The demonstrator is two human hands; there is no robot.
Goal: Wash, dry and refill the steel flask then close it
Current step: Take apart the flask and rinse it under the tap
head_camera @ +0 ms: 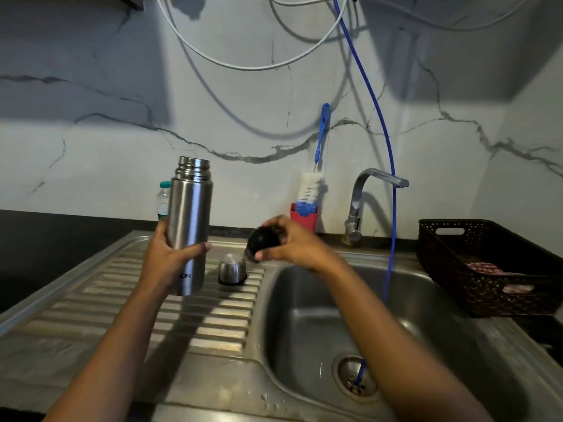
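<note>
The left hand (pixel 170 254) grips the upright steel flask (pixel 189 226); right-hand fingers (pixel 274 254) close on its black stopper (pixel 264 239), just beside.

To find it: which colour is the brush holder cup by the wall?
Red cup, seen in the head view.

The only lettering that can be made out stands on the steel flask (pixel 189 226), low on its body at about 6 o'clock from its open mouth: dark letters ending in "ON", the start hidden behind the left hand (pixel 170 257). The label on the plastic bottle (pixel 163 200) behind, at 9 o'clock of the flask, is too blurred to read.
</note>
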